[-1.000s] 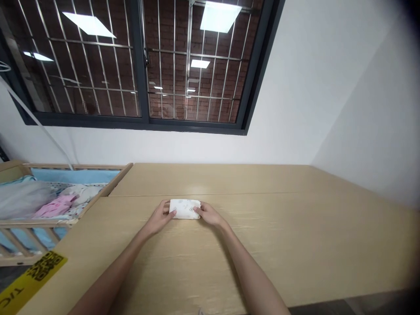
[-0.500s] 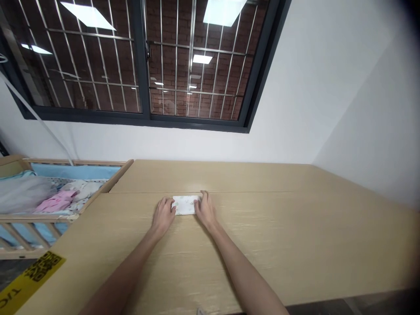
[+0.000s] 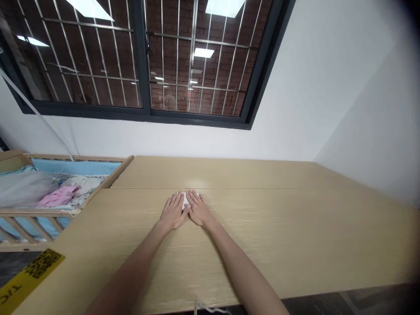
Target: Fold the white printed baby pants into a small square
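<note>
A small white folded cloth (image 3: 185,202) lies on the wooden table (image 3: 278,236), mostly covered by my two hands. My left hand (image 3: 173,211) rests flat over its left part, fingers stretched toward the wall. Over the right part lies my right hand (image 3: 198,209), palm down with fingers extended. The thumbs meet near the cloth's front edge, and only a narrow patch of white shows between the hands. Whether it is cloth or a soft packet is hard to tell.
To the left stands a wooden crib (image 3: 39,213) with blue lining and a pink cloth (image 3: 59,196) inside. A yellow label (image 3: 31,278) sticks at the table's left front corner. A white cord (image 3: 213,309) hangs at the front edge. Behind is a barred window (image 3: 197,65).
My hands have gone from holding the white piece by its side edges to lying flat on top of it, closer together. The view has tilted slightly down.
</note>
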The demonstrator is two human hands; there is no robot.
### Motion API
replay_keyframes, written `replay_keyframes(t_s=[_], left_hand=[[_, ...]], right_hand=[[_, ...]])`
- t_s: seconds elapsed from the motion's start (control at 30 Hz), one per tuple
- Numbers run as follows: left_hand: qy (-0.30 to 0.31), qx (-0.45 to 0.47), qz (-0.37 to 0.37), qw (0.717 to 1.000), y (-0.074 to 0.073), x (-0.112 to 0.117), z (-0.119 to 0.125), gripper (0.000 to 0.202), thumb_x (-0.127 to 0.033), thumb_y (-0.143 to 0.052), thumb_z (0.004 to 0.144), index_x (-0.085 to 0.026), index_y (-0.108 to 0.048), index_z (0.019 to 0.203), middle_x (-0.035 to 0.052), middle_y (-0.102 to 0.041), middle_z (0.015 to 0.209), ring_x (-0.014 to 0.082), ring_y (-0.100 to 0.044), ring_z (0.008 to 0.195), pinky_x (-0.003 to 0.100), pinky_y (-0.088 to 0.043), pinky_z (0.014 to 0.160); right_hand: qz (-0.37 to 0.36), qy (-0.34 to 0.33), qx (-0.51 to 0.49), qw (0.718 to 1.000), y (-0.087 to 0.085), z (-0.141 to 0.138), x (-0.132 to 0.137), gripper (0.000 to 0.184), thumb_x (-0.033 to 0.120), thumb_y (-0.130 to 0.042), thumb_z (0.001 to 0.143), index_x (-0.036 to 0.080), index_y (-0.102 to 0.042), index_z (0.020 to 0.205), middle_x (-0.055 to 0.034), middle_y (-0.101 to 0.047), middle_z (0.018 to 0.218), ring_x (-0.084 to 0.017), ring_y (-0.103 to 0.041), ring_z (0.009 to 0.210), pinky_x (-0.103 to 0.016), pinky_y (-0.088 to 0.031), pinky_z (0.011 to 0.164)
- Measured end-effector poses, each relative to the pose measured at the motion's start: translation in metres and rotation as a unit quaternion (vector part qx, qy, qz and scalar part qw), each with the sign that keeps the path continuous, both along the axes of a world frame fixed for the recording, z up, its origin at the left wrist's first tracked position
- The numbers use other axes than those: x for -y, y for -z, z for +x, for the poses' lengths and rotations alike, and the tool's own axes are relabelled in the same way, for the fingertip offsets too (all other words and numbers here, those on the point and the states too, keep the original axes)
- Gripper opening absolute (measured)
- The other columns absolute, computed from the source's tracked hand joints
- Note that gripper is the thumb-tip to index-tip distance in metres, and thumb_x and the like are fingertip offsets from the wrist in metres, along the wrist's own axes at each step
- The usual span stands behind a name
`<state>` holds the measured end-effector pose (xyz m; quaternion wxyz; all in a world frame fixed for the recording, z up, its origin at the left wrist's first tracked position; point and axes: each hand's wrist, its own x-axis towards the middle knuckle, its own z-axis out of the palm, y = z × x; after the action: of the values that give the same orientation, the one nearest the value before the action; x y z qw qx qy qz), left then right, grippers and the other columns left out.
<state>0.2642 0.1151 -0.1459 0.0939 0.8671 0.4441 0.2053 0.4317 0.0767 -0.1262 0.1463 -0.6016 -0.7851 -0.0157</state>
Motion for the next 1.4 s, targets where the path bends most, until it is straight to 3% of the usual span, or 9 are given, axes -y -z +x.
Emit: replay_keyframes(t_s=[0.27, 0.37, 0.5, 0.63, 0.83, 1.03, 1.17, 1.27, 1.4], left_hand=[[-0.015, -0.026, 0.042, 0.999, 0.0, -0.001, -0.01, 0.081, -0.059, -0.028, 0.101, 0.002, -0.025, 0.154, 0.023, -0.018, 0.163, 0.0375, -0.01, 0.153, 0.054, -0.014, 0.125], [0.034, -0.026, 0.076, 0.996, -0.006, -0.001, -0.012, 0.069, -0.052, -0.034, 0.101, -0.004, -0.038, 0.15, 0.019, -0.024, 0.163, 0.0315, -0.014, 0.154, 0.047, -0.013, 0.127], [0.073, -0.022, 0.11, 0.991, -0.01, 0.0, -0.014, 0.061, -0.05, -0.046, 0.097, -0.01, -0.049, 0.143, 0.0176, -0.041, 0.156, 0.0283, -0.032, 0.149, 0.044, -0.019, 0.126], [0.061, -0.01, 0.115, 0.991, -0.007, -0.002, -0.013, 0.068, -0.051, -0.058, 0.091, -0.007, -0.047, 0.142, 0.0225, -0.042, 0.154, 0.034, -0.038, 0.144, 0.049, -0.028, 0.122], [0.036, 0.019, 0.107, 0.993, -0.006, -0.01, -0.006, 0.06, -0.03, -0.063, 0.084, -0.008, -0.049, 0.138, 0.0204, -0.054, 0.143, 0.0346, -0.048, 0.134, 0.05, -0.035, 0.116], [0.01, 0.068, 0.101, 0.993, -0.015, -0.009, -0.01, 0.041, -0.01, -0.05, 0.086, -0.018, -0.062, 0.124, 0.0123, -0.058, 0.139, 0.0277, -0.051, 0.13, 0.044, -0.038, 0.113], [-0.015, 0.121, 0.078, 0.99, -0.038, 0.003, -0.02, 0.033, -0.015, -0.046, 0.091, -0.021, -0.065, 0.118, 0.0122, -0.063, 0.125, 0.0285, -0.055, 0.121, 0.047, -0.042, 0.107], [-0.019, 0.162, 0.026, 0.986, -0.054, 0.017, -0.028, 0.031, -0.022, -0.046, 0.094, -0.021, -0.06, 0.122, 0.0092, -0.067, 0.117, 0.0237, -0.062, 0.11, 0.038, -0.049, 0.098], [0.004, 0.175, -0.062, 0.983, -0.059, 0.038, -0.037, 0.053, -0.025, -0.052, 0.091, -0.02, -0.039, 0.142, 0.0012, -0.072, 0.091, 0.0173, -0.069, 0.076, 0.026, -0.053, 0.065]], right_hand=[[-0.062, 0.008, -0.049, 0.997, 0.001, 0.017, 0.004, 0.074, 0.053, -0.018, 0.106, 0.004, -0.017, 0.161, -0.0166, -0.009, 0.167, -0.025, -0.007, 0.156, -0.042, -0.011, 0.126], [-0.027, 0.001, -0.057, 0.998, -0.002, 0.02, 0.008, 0.071, 0.051, -0.026, 0.105, 0.004, -0.024, 0.159, -0.0194, -0.012, 0.166, -0.027, -0.008, 0.156, -0.044, -0.012, 0.125], [0.054, -0.05, -0.056, 0.996, -0.007, 0.022, 0.014, 0.06, 0.035, -0.048, 0.096, 0.012, -0.043, 0.151, -0.0156, -0.024, 0.165, -0.027, -0.018, 0.154, -0.047, -0.015, 0.124], [0.012, -0.042, -0.085, 0.995, -0.011, 0.023, 0.016, 0.068, 0.03, -0.056, 0.087, 0.016, -0.041, 0.152, -0.0146, -0.035, 0.16, -0.029, -0.03, 0.149, -0.052, -0.021, 0.121], [0.019, -0.034, -0.131, 0.991, -0.005, 0.028, 0.003, 0.065, 0.021, -0.056, 0.08, 0.017, -0.049, 0.145, -0.0145, -0.046, 0.154, -0.03, -0.041, 0.142, -0.05, -0.031, 0.115], [0.117, -0.084, -0.229, 0.963, 0.01, 0.037, -0.013, 0.045, 0.011, -0.048, 0.081, 0.017, -0.06, 0.124, -0.0141, -0.064, 0.131, -0.026, -0.057, 0.124, -0.044, -0.042, 0.109], [0.134, -0.05, -0.292, 0.946, -0.006, 0.034, -0.004, 0.03, 0.024, -0.045, 0.095, 0.019, -0.055, 0.122, -0.0122, -0.066, 0.119, -0.026, -0.061, 0.111, -0.043, -0.048, 0.1], [0.113, -0.026, -0.378, 0.918, -0.026, 0.026, 0.002, 0.041, 0.039, -0.048, 0.098, 0.021, -0.041, 0.134, -0.0126, -0.062, 0.117, -0.025, -0.062, 0.102, -0.039, -0.053, 0.089], [0.036, -0.014, -0.498, 0.866, -0.047, 0.019, -0.004, 0.059, 0.048, -0.059, 0.09, 0.023, -0.034, 0.137, -0.0055, -0.063, 0.096, -0.021, -0.063, 0.077, -0.032, -0.052, 0.063]])
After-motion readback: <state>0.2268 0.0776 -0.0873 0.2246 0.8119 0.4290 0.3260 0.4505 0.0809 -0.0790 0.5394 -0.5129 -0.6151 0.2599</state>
